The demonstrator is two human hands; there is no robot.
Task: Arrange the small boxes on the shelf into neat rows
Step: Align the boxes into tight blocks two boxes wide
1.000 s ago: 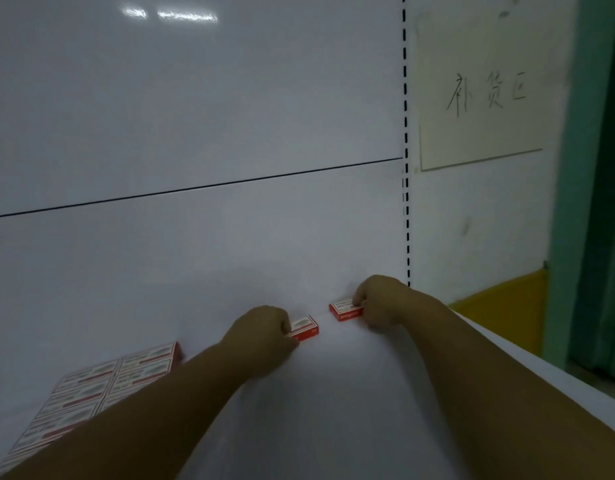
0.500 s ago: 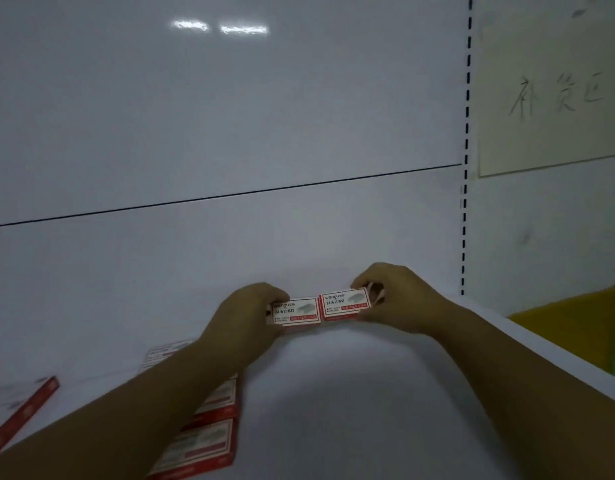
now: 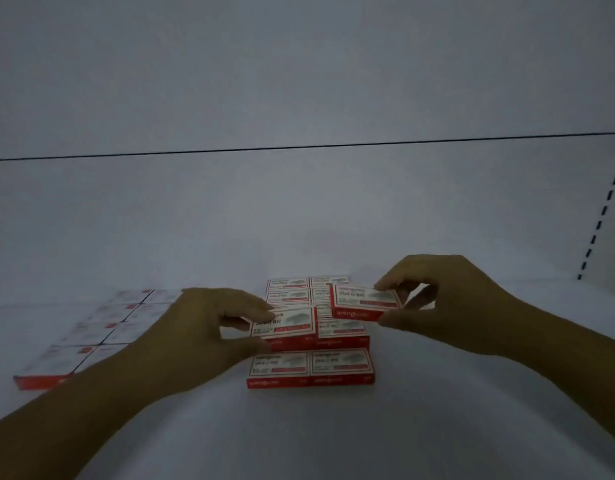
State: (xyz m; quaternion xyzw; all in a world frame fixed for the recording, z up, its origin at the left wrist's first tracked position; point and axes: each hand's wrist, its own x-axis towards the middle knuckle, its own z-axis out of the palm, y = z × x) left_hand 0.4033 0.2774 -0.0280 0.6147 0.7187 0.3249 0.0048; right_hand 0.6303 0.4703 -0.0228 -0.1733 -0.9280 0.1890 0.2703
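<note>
Pinching left box (image 3: pixel 283 323) in left hand (image 3: pixel 202 327), right box (image 3: pixel 365 301) in right hand (image 3: pixel 448 303), over centre block (image 3: pixel 311 370); seemingly rows mostly laid, two unplaced.

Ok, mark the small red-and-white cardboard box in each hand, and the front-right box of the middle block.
Left-held small red-and-white cardboard box (image 3: pixel 284 323): head view, top face centre.
Right-held small red-and-white cardboard box (image 3: pixel 365 300): head view, top face centre.
Front-right small red-and-white cardboard box (image 3: pixel 340 363): head view, top face centre.

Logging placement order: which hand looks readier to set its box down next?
Probably the left hand: the left box lies low and level over the block of boxes, while the right hand holds the right box raised and tilted.
</note>
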